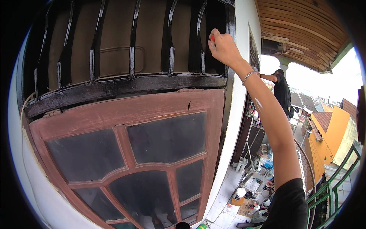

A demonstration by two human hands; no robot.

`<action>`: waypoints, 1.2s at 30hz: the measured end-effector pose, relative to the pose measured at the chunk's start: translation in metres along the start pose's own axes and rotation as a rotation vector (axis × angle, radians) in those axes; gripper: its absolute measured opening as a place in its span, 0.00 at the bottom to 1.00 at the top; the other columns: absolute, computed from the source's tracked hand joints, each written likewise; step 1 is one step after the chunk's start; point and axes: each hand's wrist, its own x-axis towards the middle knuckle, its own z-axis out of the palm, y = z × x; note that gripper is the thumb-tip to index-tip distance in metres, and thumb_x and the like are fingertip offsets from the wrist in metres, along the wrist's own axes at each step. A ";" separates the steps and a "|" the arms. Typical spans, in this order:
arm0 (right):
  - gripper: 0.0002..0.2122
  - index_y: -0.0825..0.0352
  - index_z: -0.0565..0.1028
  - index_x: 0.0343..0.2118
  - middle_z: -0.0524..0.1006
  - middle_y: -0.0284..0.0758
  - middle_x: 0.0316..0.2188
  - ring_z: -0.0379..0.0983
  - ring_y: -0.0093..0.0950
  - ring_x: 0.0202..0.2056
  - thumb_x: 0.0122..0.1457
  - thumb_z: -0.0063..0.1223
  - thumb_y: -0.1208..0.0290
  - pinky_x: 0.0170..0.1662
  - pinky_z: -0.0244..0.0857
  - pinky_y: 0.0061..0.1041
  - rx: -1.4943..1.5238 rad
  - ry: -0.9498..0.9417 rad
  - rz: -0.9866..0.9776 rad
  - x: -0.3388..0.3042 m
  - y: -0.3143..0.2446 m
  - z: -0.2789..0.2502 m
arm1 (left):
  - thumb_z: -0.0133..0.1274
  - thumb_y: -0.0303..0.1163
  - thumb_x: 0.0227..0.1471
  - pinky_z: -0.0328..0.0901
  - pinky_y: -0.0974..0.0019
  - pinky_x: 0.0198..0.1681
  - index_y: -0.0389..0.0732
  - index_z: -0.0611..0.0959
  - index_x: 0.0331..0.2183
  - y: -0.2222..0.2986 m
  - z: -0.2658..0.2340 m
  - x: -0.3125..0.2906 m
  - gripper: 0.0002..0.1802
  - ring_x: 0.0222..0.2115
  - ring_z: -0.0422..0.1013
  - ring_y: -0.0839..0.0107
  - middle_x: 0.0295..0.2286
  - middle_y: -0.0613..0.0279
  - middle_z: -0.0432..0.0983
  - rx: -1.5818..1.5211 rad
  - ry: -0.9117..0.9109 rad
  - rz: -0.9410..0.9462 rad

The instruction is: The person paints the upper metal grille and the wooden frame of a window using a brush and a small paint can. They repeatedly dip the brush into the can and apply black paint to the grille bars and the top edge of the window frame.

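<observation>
My right hand [224,47] is raised at the right end of a row of glossy black window bars [170,59]. Its fingers are closed around a small red thing [212,37], perhaps a handle; the rest of it is hidden behind the hand and the dark bars. White smears mark the forearm, and a bracelet circles the wrist. Just below the bars runs a dark wooden crosspiece [129,87]. Under that hangs a reddish-brown wooden window shutter [126,143] with dark glass panes. My left hand is outside the picture.
A white wall edge [218,183] borders the window. On the tiled floor to the right stand a white paint bucket [239,193] and several cans and tools. Another person [282,89] in black works farther along the balcony. A green metal railing [335,191] lies at the far right.
</observation>
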 end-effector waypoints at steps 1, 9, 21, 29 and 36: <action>0.08 0.71 0.73 0.36 0.77 0.48 0.19 0.77 0.50 0.25 0.58 0.58 0.74 0.34 0.72 0.41 0.045 0.074 -0.013 0.001 -0.010 -0.003 | 0.69 0.30 0.51 0.70 0.60 0.49 0.31 0.74 0.54 -0.049 0.020 -0.007 0.33 0.44 0.76 0.64 0.42 0.50 0.80 -0.127 0.150 0.072; 0.09 0.71 0.72 0.38 0.77 0.48 0.19 0.78 0.49 0.25 0.58 0.58 0.75 0.34 0.72 0.43 0.035 0.107 0.010 -0.008 -0.004 0.004 | 0.69 0.29 0.52 0.70 0.61 0.52 0.32 0.73 0.56 0.003 0.007 -0.007 0.33 0.46 0.76 0.64 0.45 0.51 0.79 -0.218 0.003 -0.116; 0.07 0.71 0.72 0.33 0.77 0.49 0.20 0.77 0.51 0.25 0.57 0.59 0.76 0.34 0.72 0.43 0.108 0.097 0.104 -0.021 -0.009 0.014 | 0.69 0.33 0.52 0.69 0.59 0.54 0.31 0.72 0.57 -0.034 0.012 -0.010 0.36 0.48 0.75 0.61 0.47 0.48 0.78 -0.107 0.108 0.047; 0.06 0.70 0.71 0.31 0.74 0.45 0.18 0.76 0.48 0.23 0.56 0.58 0.79 0.28 0.69 0.39 0.169 0.229 0.063 -0.032 -0.016 0.014 | 0.69 0.33 0.52 0.69 0.59 0.54 0.31 0.72 0.57 -0.014 0.003 -0.002 0.36 0.48 0.75 0.61 0.47 0.49 0.78 -0.131 0.062 0.004; 0.05 0.73 0.72 0.32 0.77 0.49 0.22 0.77 0.51 0.28 0.54 0.57 0.81 0.33 0.71 0.43 0.137 0.112 0.089 -0.040 -0.019 0.003 | 0.69 0.33 0.51 0.69 0.59 0.54 0.31 0.72 0.57 -0.015 0.003 0.000 0.36 0.48 0.75 0.61 0.47 0.49 0.78 -0.127 0.055 -0.001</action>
